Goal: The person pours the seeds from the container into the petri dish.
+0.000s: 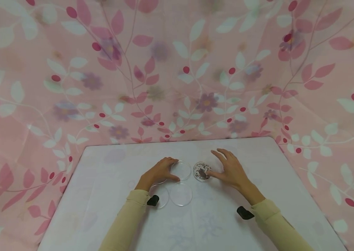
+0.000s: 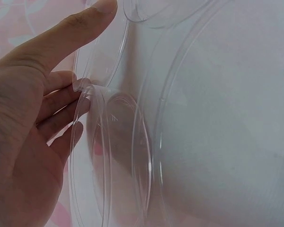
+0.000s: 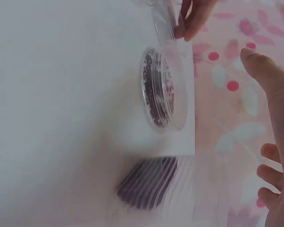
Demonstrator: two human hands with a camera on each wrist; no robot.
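Observation:
In the head view my left hand (image 1: 161,171) holds a clear round petri dish (image 1: 181,170), thumb at its near edge and fingertips at its far edge. The left wrist view shows the left thumb (image 2: 73,35) against clear plastic rims. Right of that dish sits another petri dish (image 1: 200,171) with dark specks scattered inside. My right hand (image 1: 231,170) is spread beside the speckled dish, its thumb overlapping the rim in the head view. Seen from the right wrist, the right thumb (image 3: 265,68) stands apart from the speckled dish (image 3: 156,90), with nothing between thumb and fingers.
Nearer to me are two more clear dishes, one in the middle (image 1: 181,194) and one to its left (image 1: 163,197), close to my left wrist. Another clear rim is partly hidden behind the left hand. The white tabletop (image 1: 246,226) meets a pink floral cloth (image 1: 177,104) behind.

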